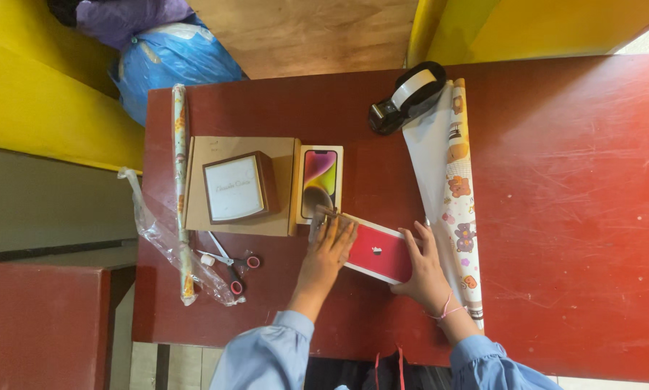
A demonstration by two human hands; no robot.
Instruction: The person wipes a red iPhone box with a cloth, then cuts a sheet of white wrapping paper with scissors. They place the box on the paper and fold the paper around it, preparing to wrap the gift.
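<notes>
A flat red phone box (378, 253) lies tilted on the dark red table (555, 180). My left hand (328, 249) rests flat on the box's left end, fingers spread. My right hand (424, 263) grips the box's right end, next to a partly unrolled sheet of patterned wrapping paper (454, 188). Just above my left hand sits a second phone box (320, 183) with a yellow phone pictured on its lid.
A brown box with a white lid (235, 188) sits on a flat cardboard piece (277, 155). Scissors (232, 261), a rolled wrapping paper tube (180, 159) and clear plastic film (158, 231) lie at the left. A black tape dispenser (407, 97) stands at the back.
</notes>
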